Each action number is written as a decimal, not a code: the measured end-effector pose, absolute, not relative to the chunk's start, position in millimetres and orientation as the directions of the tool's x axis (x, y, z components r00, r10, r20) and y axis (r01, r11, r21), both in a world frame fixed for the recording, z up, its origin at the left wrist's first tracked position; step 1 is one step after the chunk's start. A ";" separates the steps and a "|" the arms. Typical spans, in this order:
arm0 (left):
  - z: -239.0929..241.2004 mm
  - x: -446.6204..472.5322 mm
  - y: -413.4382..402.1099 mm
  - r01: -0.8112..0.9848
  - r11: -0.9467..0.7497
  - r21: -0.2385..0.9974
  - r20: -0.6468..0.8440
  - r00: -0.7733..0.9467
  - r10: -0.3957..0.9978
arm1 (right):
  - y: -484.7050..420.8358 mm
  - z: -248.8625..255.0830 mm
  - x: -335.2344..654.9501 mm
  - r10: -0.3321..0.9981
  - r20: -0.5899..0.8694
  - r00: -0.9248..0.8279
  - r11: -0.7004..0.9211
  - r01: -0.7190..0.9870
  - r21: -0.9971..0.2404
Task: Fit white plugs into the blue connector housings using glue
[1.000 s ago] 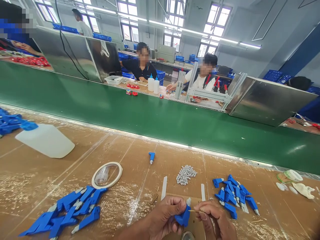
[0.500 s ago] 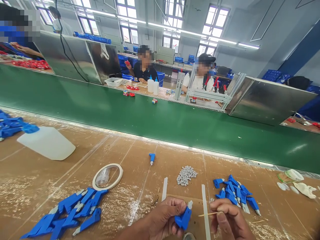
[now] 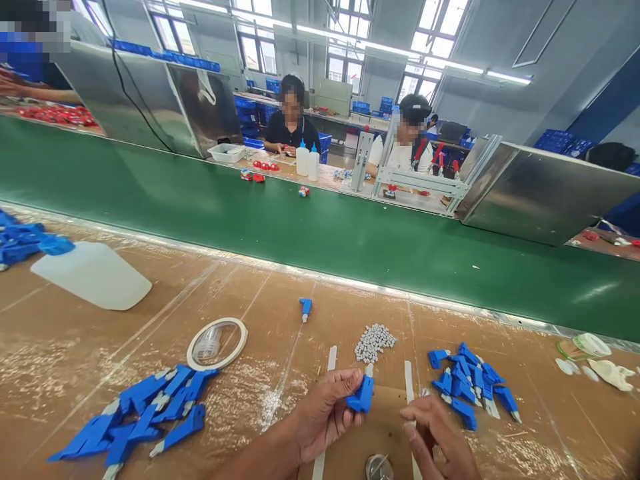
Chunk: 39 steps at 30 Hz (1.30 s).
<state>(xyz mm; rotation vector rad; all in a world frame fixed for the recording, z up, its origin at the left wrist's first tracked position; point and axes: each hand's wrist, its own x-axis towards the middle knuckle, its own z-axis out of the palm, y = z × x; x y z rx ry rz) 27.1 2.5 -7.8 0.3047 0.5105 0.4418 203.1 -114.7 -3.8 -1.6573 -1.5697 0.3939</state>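
The green belt (image 3: 280, 213) runs across the room just past the tabletop (image 3: 350, 303), which is covered in brown card. On the left sprawls a group of blue pieces (image 3: 145, 421), with a bottle (image 3: 95, 277) well behind it; a smaller blue pile (image 3: 463, 380) sits to the right. I can't tell which group is finished, but with pieces on both sides, I'd judge the batch is partway along. The right hand (image 3: 437, 433) is half curled, thumb near forefinger; whether it pinches anything, I can't tell. The left hand (image 3: 327, 413) grips a blue part (image 3: 363, 398), pale tip up, above the card, so that one looks unfinished. Beyond it, plenty of grey bits (image 3: 374, 343) lie loose, evidently unused. Nearest the person, a thin stick (image 3: 382, 460) rests in a small round dish (image 3: 371, 471).
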 end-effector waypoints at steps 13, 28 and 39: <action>-2.7 31.7 17.1 -0.601 0.776 0.194 -0.628 0.532 0.568 | -28.4 -29.6 233.7 0.924 0.314 -0.218 0.327 0.876 -0.356; -10.3 33.5 10.5 -0.547 0.801 0.244 -0.527 0.618 0.583 | -15.2 -15.4 229.3 0.936 0.212 -0.281 0.329 0.910 -0.251; -28.2 34.6 6.2 -0.446 0.834 0.325 -0.283 0.796 0.535 | -49.0 13.6 214.6 0.973 -0.095 0.208 -0.123 0.127 -0.984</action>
